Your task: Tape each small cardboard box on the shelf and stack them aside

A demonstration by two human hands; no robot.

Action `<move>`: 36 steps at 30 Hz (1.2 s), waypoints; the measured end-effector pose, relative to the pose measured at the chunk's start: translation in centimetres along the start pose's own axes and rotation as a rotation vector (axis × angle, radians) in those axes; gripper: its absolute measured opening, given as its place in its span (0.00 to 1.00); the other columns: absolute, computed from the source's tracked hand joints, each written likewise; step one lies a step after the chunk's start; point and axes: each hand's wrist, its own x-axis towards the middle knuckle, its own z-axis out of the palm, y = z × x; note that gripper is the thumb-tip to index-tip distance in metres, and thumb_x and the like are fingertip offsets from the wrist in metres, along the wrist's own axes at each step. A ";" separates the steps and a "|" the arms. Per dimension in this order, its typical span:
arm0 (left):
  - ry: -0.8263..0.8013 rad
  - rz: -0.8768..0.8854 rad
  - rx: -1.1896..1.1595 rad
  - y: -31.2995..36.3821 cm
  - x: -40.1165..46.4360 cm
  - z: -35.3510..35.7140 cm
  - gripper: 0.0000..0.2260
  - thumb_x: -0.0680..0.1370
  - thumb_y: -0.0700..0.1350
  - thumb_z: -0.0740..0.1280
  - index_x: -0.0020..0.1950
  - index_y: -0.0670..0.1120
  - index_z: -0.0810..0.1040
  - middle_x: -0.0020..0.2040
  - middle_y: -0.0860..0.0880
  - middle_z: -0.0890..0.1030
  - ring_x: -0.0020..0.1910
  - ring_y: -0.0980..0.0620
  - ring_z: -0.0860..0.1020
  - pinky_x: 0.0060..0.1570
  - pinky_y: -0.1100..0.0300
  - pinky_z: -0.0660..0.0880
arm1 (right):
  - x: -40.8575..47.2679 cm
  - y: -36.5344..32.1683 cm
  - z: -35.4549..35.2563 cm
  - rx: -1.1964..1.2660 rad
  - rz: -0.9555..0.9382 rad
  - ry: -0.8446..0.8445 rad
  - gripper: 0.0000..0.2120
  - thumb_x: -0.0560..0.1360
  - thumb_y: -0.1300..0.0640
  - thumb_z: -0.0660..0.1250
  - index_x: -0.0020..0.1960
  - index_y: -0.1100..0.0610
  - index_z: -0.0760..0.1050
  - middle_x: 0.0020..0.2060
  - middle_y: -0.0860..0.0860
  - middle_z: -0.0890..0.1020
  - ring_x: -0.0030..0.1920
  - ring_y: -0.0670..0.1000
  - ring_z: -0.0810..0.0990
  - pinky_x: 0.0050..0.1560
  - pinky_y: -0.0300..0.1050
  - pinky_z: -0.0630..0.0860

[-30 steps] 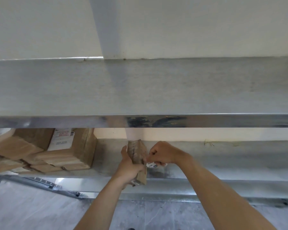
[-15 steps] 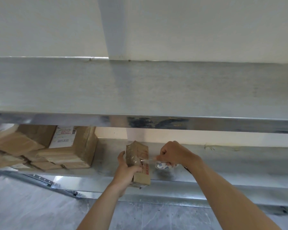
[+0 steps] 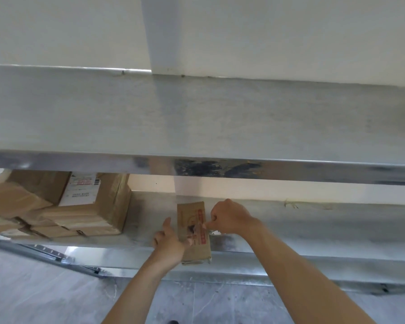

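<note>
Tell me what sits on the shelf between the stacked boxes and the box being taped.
Nothing: the head view shows bare shelf between the stacked boxes and the small box, apart from the left hand.

The small cardboard box [image 3: 193, 232] at lower centre is plain brown, with a strip of red print running down its face and a dark smudge-like mark beside it. The stacked boxes [image 3: 80, 213] at lower left are the same brown, the top one carrying a white label [image 3: 81, 189] with red and black print. Both shelves, the upper shelf [image 3: 197, 118] and the lower shelf [image 3: 337, 225], are dull silver-grey metal, and the upper one's front edge shows dark blotches. The wall [image 3: 267, 31] is off-white. The floor [image 3: 45, 295] along the bottom is grey with pale marbling.
</note>
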 end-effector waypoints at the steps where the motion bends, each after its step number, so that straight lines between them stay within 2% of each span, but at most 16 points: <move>1: 0.103 0.081 0.169 0.4 -0.2 -0.1 0.39 0.77 0.51 0.70 0.79 0.55 0.48 0.75 0.45 0.59 0.74 0.42 0.61 0.72 0.47 0.64 | 0.0 0.0 0.1 -0.009 -0.006 0.003 0.21 0.74 0.42 0.70 0.35 0.58 0.80 0.31 0.50 0.82 0.33 0.51 0.80 0.40 0.46 0.78; 3: 0.164 0.386 0.315 2.2 -0.5 -0.1 0.33 0.77 0.48 0.70 0.77 0.55 0.56 0.71 0.48 0.62 0.71 0.45 0.65 0.70 0.50 0.67 | 0.0 -0.1 0.2 -0.043 -0.014 0.013 0.21 0.74 0.41 0.70 0.37 0.58 0.81 0.33 0.51 0.83 0.36 0.52 0.82 0.42 0.47 0.79; 4: 0.104 0.520 0.342 3.4 -0.6 0.2 0.31 0.77 0.46 0.70 0.77 0.54 0.59 0.70 0.50 0.64 0.68 0.48 0.68 0.69 0.53 0.70 | 0.0 -0.1 0.2 -0.050 -0.017 0.014 0.21 0.74 0.41 0.69 0.37 0.59 0.81 0.34 0.50 0.83 0.37 0.52 0.82 0.43 0.47 0.79; 6: -0.048 0.603 0.391 5.3 -0.2 1.0 0.29 0.77 0.42 0.69 0.75 0.55 0.64 0.68 0.52 0.71 0.61 0.53 0.74 0.62 0.60 0.74 | 0.1 -0.1 0.1 -0.039 -0.024 0.004 0.17 0.75 0.44 0.70 0.38 0.58 0.78 0.36 0.49 0.84 0.39 0.52 0.83 0.45 0.48 0.80; 8: -0.116 0.518 0.393 6.8 0.7 1.0 0.22 0.75 0.41 0.70 0.67 0.56 0.72 0.61 0.53 0.78 0.51 0.57 0.77 0.53 0.62 0.76 | 0.2 0.0 -0.2 0.006 -0.040 -0.036 0.13 0.75 0.48 0.70 0.42 0.58 0.81 0.38 0.52 0.85 0.39 0.52 0.84 0.47 0.50 0.82; 10: -0.214 0.416 0.413 8.2 1.2 0.5 0.14 0.77 0.42 0.66 0.60 0.55 0.75 0.51 0.52 0.81 0.46 0.56 0.80 0.48 0.60 0.78 | 0.0 0.3 -0.9 0.033 -0.046 -0.089 0.11 0.76 0.53 0.68 0.44 0.60 0.82 0.40 0.53 0.86 0.39 0.52 0.85 0.48 0.51 0.84; 13: -0.345 0.352 0.437 9.1 1.9 -0.2 0.08 0.81 0.45 0.58 0.55 0.53 0.76 0.40 0.51 0.79 0.37 0.54 0.79 0.40 0.60 0.75 | -0.9 1.7 -2.2 0.052 -0.049 -0.124 0.12 0.76 0.48 0.67 0.44 0.56 0.83 0.39 0.50 0.86 0.39 0.49 0.85 0.48 0.50 0.83; 16: -0.416 0.336 0.547 9.6 2.2 -0.2 0.10 0.83 0.53 0.56 0.53 0.56 0.77 0.36 0.52 0.78 0.34 0.53 0.79 0.41 0.59 0.75 | -2.0 3.0 -2.9 0.129 -0.030 -0.103 0.15 0.75 0.40 0.67 0.51 0.49 0.84 0.45 0.48 0.85 0.45 0.49 0.83 0.48 0.48 0.81; 20: -0.442 0.261 0.584 10.2 2.4 0.0 0.17 0.79 0.67 0.57 0.48 0.58 0.78 0.25 0.56 0.75 0.24 0.57 0.73 0.39 0.59 0.74 | -2.4 3.2 -2.7 0.108 -0.029 -0.069 0.14 0.79 0.43 0.65 0.56 0.50 0.83 0.53 0.49 0.84 0.46 0.49 0.82 0.43 0.42 0.75; 23: -0.463 0.105 0.366 10.7 2.6 0.2 0.10 0.78 0.58 0.65 0.52 0.55 0.81 0.34 0.51 0.76 0.30 0.55 0.74 0.36 0.61 0.74 | -2.5 3.0 -2.5 0.047 0.009 -0.072 0.17 0.80 0.41 0.62 0.55 0.50 0.84 0.51 0.50 0.84 0.48 0.52 0.82 0.51 0.50 0.80; 25: -0.467 0.031 0.325 11.2 2.5 0.4 0.08 0.78 0.50 0.65 0.55 0.54 0.81 0.48 0.48 0.78 0.42 0.51 0.78 0.41 0.58 0.80 | -2.4 2.8 -2.2 -0.005 0.029 -0.061 0.17 0.79 0.41 0.61 0.54 0.49 0.84 0.49 0.51 0.84 0.48 0.55 0.82 0.53 0.54 0.80; 27: -0.458 0.013 0.387 11.7 2.5 0.7 0.10 0.80 0.46 0.63 0.59 0.53 0.79 0.55 0.46 0.79 0.49 0.47 0.80 0.49 0.50 0.83 | -2.1 2.5 -2.0 -0.020 0.037 -0.054 0.18 0.79 0.42 0.60 0.52 0.52 0.84 0.47 0.53 0.84 0.47 0.57 0.83 0.50 0.53 0.81; 29: -0.438 0.013 0.429 12.1 2.4 1.0 0.12 0.81 0.42 0.62 0.62 0.54 0.77 0.55 0.46 0.79 0.50 0.45 0.81 0.49 0.48 0.84 | -2.0 2.3 -1.9 -0.041 0.027 -0.063 0.18 0.79 0.43 0.61 0.54 0.53 0.83 0.48 0.55 0.84 0.48 0.58 0.82 0.48 0.51 0.79; 32: -0.426 0.124 0.638 12.8 2.2 1.2 0.16 0.81 0.36 0.59 0.64 0.52 0.74 0.58 0.47 0.79 0.53 0.47 0.82 0.50 0.54 0.84 | -2.0 2.2 -2.2 -0.070 0.006 -0.059 0.17 0.79 0.45 0.62 0.57 0.54 0.82 0.47 0.54 0.83 0.49 0.57 0.82 0.45 0.49 0.77; 34: -0.417 0.138 0.705 12.9 2.3 1.3 0.15 0.80 0.35 0.59 0.64 0.49 0.74 0.57 0.46 0.80 0.52 0.48 0.83 0.50 0.54 0.84 | -1.9 2.1 -2.1 -0.076 0.010 -0.057 0.15 0.78 0.45 0.64 0.52 0.55 0.81 0.39 0.51 0.80 0.46 0.56 0.82 0.42 0.48 0.75; 36: -0.425 0.047 0.617 13.2 2.8 1.3 0.14 0.79 0.35 0.61 0.61 0.48 0.76 0.53 0.47 0.78 0.51 0.49 0.81 0.50 0.52 0.84 | -1.8 2.2 -2.2 -0.071 0.005 -0.042 0.14 0.76 0.43 0.67 0.46 0.55 0.80 0.35 0.49 0.77 0.43 0.55 0.82 0.39 0.46 0.74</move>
